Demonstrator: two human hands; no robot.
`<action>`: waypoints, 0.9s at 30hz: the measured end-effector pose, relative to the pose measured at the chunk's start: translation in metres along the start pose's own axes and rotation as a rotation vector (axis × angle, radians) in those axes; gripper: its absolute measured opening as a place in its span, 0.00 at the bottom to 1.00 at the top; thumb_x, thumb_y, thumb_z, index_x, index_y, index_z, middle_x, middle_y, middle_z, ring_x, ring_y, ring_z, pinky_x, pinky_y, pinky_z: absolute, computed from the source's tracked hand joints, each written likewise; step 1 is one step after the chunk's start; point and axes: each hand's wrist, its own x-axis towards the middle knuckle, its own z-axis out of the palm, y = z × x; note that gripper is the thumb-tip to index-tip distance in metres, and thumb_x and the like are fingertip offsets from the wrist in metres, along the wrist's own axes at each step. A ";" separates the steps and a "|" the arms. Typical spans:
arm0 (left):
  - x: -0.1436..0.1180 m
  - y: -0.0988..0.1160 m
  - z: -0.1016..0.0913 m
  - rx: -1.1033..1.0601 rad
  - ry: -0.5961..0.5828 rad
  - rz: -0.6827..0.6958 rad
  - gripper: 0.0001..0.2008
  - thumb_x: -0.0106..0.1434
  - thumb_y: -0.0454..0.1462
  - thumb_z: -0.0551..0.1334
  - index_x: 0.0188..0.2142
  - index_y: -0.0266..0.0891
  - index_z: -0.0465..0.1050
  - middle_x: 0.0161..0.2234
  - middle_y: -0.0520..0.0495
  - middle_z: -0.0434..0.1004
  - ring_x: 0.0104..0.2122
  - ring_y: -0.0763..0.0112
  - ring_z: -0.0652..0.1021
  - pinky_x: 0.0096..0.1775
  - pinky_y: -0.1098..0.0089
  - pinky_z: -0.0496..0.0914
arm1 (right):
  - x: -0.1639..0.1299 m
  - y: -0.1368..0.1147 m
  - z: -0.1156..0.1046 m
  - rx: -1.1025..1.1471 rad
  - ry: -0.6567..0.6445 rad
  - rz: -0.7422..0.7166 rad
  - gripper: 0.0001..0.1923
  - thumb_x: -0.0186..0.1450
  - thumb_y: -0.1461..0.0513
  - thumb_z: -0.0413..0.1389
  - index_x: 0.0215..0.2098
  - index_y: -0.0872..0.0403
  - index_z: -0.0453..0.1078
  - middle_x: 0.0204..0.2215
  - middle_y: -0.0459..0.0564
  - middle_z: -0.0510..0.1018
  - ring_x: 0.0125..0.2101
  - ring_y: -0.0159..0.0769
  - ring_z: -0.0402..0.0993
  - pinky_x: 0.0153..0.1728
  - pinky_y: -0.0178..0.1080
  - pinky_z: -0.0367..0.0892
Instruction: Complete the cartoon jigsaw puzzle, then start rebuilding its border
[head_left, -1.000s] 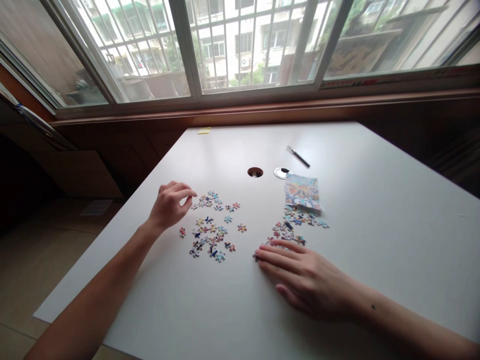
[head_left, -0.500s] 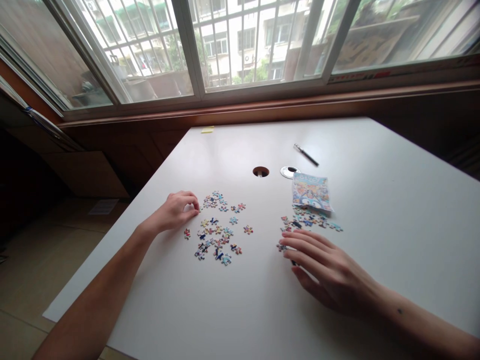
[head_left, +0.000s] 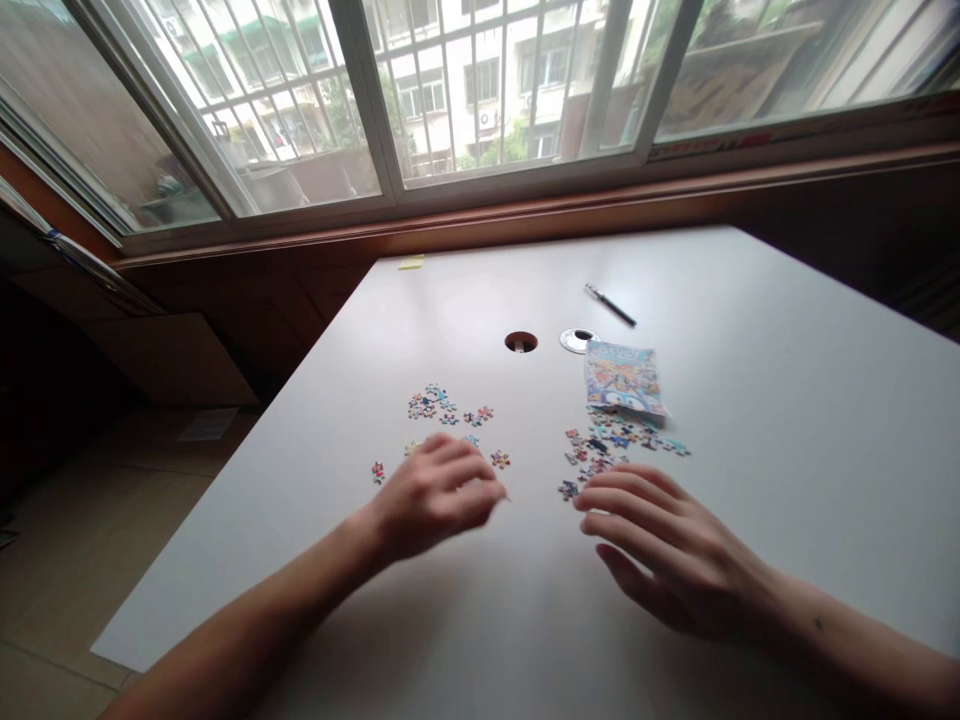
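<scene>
Fingers curled and pressed together, my left hand (head_left: 442,492) hovers low over the left group of jigsaw pieces (head_left: 429,402), covering many of them. Whatever may be pinched at its fingertips is blurred and cannot be made out. My right hand (head_left: 664,545) is open, its fingers stretched toward the left, beside the right pile of jigsaw pieces (head_left: 598,447). One dark piece (head_left: 568,490) lies just by its fingertips. Loose pieces also lie around my left hand, a red one (head_left: 378,471) to its left and an orange one (head_left: 500,459) to its right.
A printed puzzle bag (head_left: 624,378) lies behind the right pile, touching a metal ring cover (head_left: 577,341). A round hole (head_left: 520,342) opens in the white table (head_left: 787,420). A black pen (head_left: 610,305) and a yellow sticker (head_left: 411,262) lie farther back, below the window.
My left hand has moved right and toward me, from the left edge of the pieces to over them. My right hand has drawn slightly back to the right, uncovering some pieces.
</scene>
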 end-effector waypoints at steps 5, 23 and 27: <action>0.014 0.047 0.022 -0.082 -0.145 0.219 0.05 0.68 0.31 0.59 0.39 0.37 0.75 0.36 0.50 0.81 0.38 0.71 0.77 0.42 0.67 0.68 | 0.004 -0.007 0.000 0.083 -0.027 -0.122 0.16 0.61 0.71 0.54 0.48 0.61 0.70 0.39 0.58 0.79 0.44 0.44 0.74 0.48 0.48 0.70; -0.042 -0.085 -0.026 0.150 -0.240 -0.551 0.07 0.67 0.38 0.62 0.42 0.45 0.78 0.44 0.47 0.78 0.45 0.61 0.75 0.47 0.59 0.65 | -0.003 0.007 0.007 -0.067 -0.142 0.041 0.15 0.64 0.68 0.54 0.49 0.56 0.69 0.42 0.56 0.77 0.46 0.44 0.71 0.51 0.50 0.65; -0.046 -0.095 -0.031 0.016 -0.250 -0.597 0.07 0.67 0.39 0.62 0.41 0.45 0.79 0.42 0.47 0.79 0.43 0.62 0.76 0.46 0.61 0.68 | -0.003 0.008 0.005 -0.078 -0.127 0.076 0.13 0.64 0.68 0.54 0.47 0.55 0.70 0.42 0.55 0.77 0.46 0.44 0.70 0.49 0.49 0.65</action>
